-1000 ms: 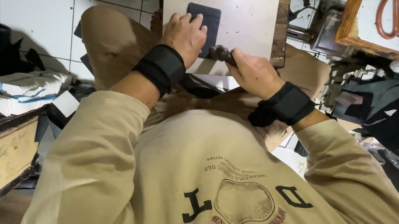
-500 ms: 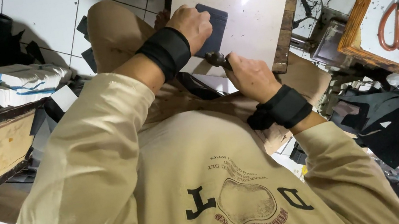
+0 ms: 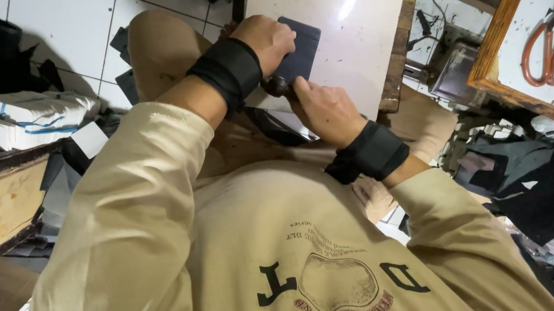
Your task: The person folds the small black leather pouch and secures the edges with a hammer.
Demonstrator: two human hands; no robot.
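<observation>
The dark navy leather piece point(image 3: 299, 54) is pressed flat on the white surface point(image 3: 346, 29), at about 1 o'clock from the left hand point(image 3: 266, 40), whose curled fingers pin its near-left edge. The right hand point(image 3: 324, 108) is closed around a dark-handled tool point(image 3: 275, 86), touching the piece's lower edge from 6 o'clock. The long axis runs roughly 12 to 6, slightly tilted. The left hand is nearer. The piece is seen as rectangular, matte, smooth. Orange-handled scissors point(image 3: 548, 47) hang well apart at 3 o'clock.

Orange-handled scissors point(image 3: 552, 43) hanging on the white board at right, white wrapped bundle point(image 3: 20, 117) lying on the dark shelf's edge at left, black scraps point(image 3: 551, 179) piled below the board
</observation>
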